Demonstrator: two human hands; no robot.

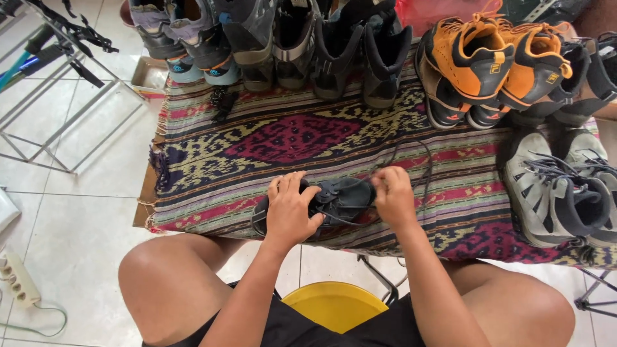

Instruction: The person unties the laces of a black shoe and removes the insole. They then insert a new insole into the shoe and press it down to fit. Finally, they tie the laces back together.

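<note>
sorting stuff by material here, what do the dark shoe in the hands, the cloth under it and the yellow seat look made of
Dark shoe: seems matte fabric or synthetic upper with a thin cord lace; no shine, so leather is doubtful. Left hand presses on it, right hand pinches the lace.
Cloth: woven textile, shown by banded patterns and fringed edge.
Yellow seat: probably moulded plastic, smooth with a slight sheen.

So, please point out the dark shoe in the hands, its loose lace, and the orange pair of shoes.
dark shoe [344, 196], head view, on its upper by the laces.
loose lace [429, 168], head view, on the loop's right curve.
orange pair of shoes [479, 54], head view, on the left shoe's side.
</note>
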